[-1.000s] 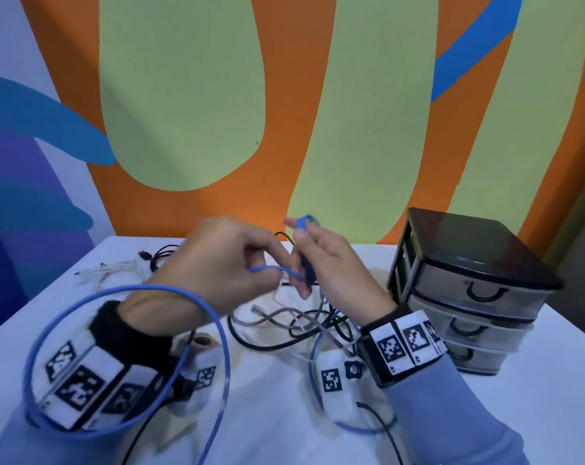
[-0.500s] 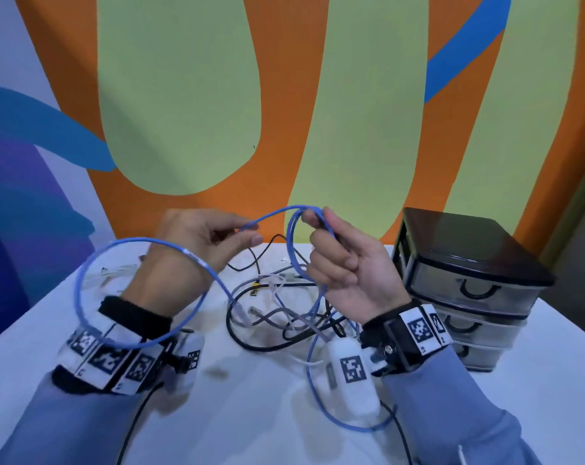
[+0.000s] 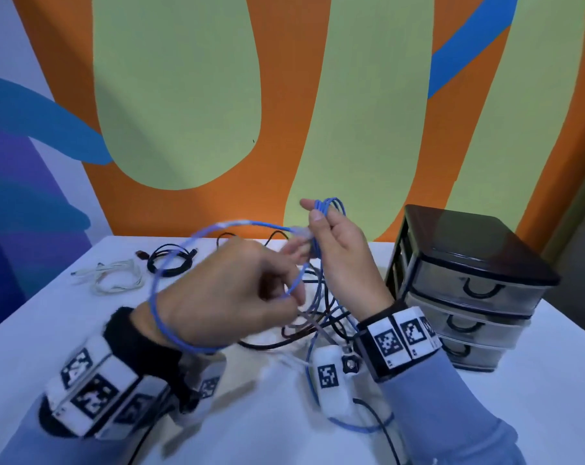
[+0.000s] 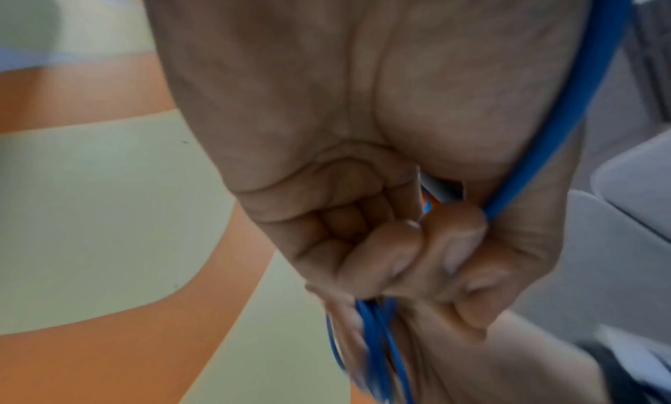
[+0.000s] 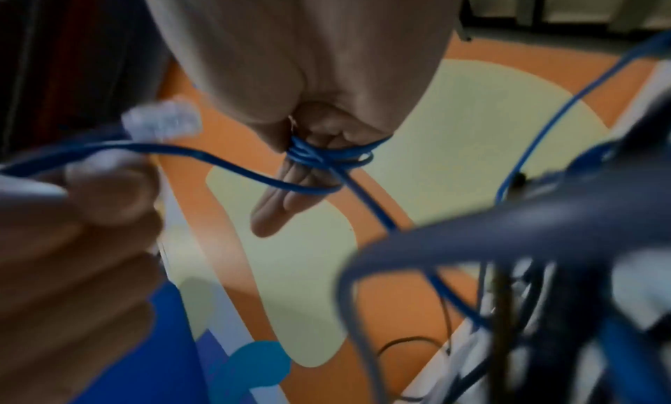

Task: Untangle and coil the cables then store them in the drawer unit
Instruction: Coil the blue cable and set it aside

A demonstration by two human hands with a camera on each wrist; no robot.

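**Blue cable wound on the right hand, fed by the left**

Far left of both hands, a white cable [image 3: 113, 280] lies in loose loops on the table [image 3: 32, 337]. Just right of it, beyond the left hand, a black cable [image 3: 168, 260] sits in a small coil.

The left hand [image 3: 224, 293] is raised above the table with its fingers curled. It pinches the blue cable [image 3: 170, 263] between thumb and fingertips; the left wrist view shows the strand running along the palm into that pinch. A wide loop of the cable arcs up and over this hand and wrist, and its clear plug [image 5: 163, 121] hangs in the gap between the two hands.

Below that gap, a tangle [image 3: 318, 317] of black and grey cables lies on the table, and blue strands drop into it from the right hand.

The right hand [image 3: 341, 253] is held upright, just beside the left hand, fingers pointing up. Several turns of the blue cable circle its fingers [image 5: 290, 180], which lie straight and close together in the right wrist view; the thumb seems to press the turns, though blur makes that hard to confirm. More blue cable curves on the table under the right wrist.

Right of the right hand, near but not touching, stands the drawer unit [image 3: 469, 286]: dark top, three translucent drawers, all closed.
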